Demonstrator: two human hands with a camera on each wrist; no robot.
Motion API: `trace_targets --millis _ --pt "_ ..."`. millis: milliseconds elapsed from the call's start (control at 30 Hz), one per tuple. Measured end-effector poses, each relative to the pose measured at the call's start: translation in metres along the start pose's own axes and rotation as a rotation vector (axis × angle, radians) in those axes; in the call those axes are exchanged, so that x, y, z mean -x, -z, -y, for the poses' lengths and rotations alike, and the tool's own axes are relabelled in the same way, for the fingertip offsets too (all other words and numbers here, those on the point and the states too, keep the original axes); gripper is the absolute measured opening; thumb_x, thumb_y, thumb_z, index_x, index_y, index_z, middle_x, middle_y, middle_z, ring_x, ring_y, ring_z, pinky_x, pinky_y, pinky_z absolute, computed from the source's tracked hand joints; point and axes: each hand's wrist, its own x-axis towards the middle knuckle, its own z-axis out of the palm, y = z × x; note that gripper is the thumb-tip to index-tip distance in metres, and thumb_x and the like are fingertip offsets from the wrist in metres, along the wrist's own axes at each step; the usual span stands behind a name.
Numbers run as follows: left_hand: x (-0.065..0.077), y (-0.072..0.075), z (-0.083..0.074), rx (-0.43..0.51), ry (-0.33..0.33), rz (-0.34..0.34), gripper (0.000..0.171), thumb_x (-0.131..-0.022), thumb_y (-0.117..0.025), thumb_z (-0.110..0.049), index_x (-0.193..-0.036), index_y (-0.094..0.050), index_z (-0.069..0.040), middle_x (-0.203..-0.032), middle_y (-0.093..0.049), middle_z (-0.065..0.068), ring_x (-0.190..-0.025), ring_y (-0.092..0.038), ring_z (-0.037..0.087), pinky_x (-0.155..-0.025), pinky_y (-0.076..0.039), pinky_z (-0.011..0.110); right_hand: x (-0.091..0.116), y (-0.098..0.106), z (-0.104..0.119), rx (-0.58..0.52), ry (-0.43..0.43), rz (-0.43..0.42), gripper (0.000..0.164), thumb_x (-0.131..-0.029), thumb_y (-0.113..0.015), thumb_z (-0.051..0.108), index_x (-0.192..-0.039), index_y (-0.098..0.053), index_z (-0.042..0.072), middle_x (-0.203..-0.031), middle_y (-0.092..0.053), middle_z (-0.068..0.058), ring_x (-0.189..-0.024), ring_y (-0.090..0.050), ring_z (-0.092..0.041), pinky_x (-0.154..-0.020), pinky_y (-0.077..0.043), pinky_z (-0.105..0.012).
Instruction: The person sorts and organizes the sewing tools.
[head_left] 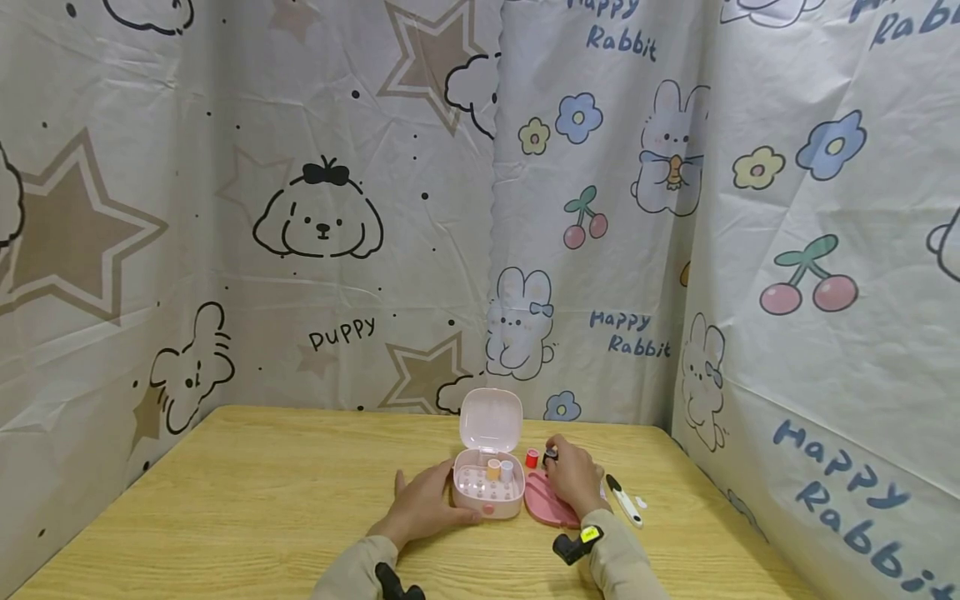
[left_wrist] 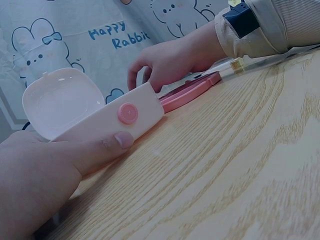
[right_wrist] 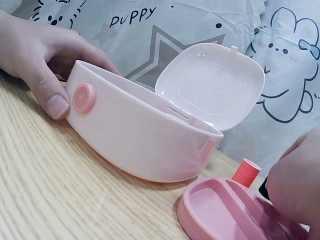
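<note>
A pale pink sewing box stands on the table with its lid raised. My left hand grips its left side, the thumb on the front wall near the round pink button. Inside the box, a yellow-orange thread spool and a white one stand among small pegs. To the right of the box, my right hand pinches a black thread spool above the far edge of a pink tray. A red thread spool stands beside it.
Right of the tray lies a slim white tool with a black end, and a small white piece is next to it. Printed curtains hang around the wooden table at the back and sides.
</note>
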Motion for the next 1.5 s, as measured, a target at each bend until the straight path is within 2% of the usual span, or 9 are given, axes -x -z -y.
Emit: trace_targets --millis 333,567,1133,1500 --pt "0.0 -0.001 0.001 -0.004 0.013 0.011 0.106 -0.07 -0.089 -0.063 -0.152 -0.05 -0.008 -0.147 -0.058 0.013 -0.135 -0.051 0.039 -0.106 0.002 0.085 -0.001 0.005 0.004 -0.014 0.002 -0.053 0.024 -0.096 -0.073 0.015 -0.119 -0.069 0.013 -0.106 -0.073 -0.01 -0.095 -0.067 -0.033 -0.081 -0.044 -0.059" --pt "-0.003 -0.002 0.004 -0.008 0.024 0.007 0.107 -0.068 -0.088 -0.066 -0.151 -0.051 -0.009 -0.147 -0.058 0.011 -0.136 -0.051 0.038 -0.107 0.002 0.084 -0.003 0.013 0.015 -0.028 0.028 -0.074 0.023 -0.095 -0.073 0.014 -0.118 -0.069 0.013 -0.103 -0.074 -0.009 -0.092 -0.067 -0.032 -0.08 -0.045 -0.058" --pt "-0.003 -0.002 0.005 -0.016 0.027 0.013 0.107 -0.07 -0.087 -0.066 -0.151 -0.051 -0.007 -0.146 -0.058 0.013 -0.136 -0.051 0.038 -0.107 0.0 0.084 -0.003 0.018 0.024 -0.036 0.044 -0.081 0.024 -0.095 -0.073 0.016 -0.118 -0.069 0.013 -0.107 -0.074 -0.009 -0.098 -0.067 -0.035 -0.08 -0.045 -0.058" --pt "-0.003 0.0 0.003 0.002 0.033 0.013 0.107 -0.069 -0.088 -0.065 -0.151 -0.051 -0.009 -0.147 -0.058 0.011 -0.137 -0.051 0.037 -0.107 0.003 0.084 -0.004 0.02 0.026 -0.057 0.048 -0.075 0.023 -0.096 -0.073 0.015 -0.118 -0.069 0.013 -0.108 -0.074 -0.008 -0.1 -0.067 -0.035 -0.082 -0.044 -0.058"
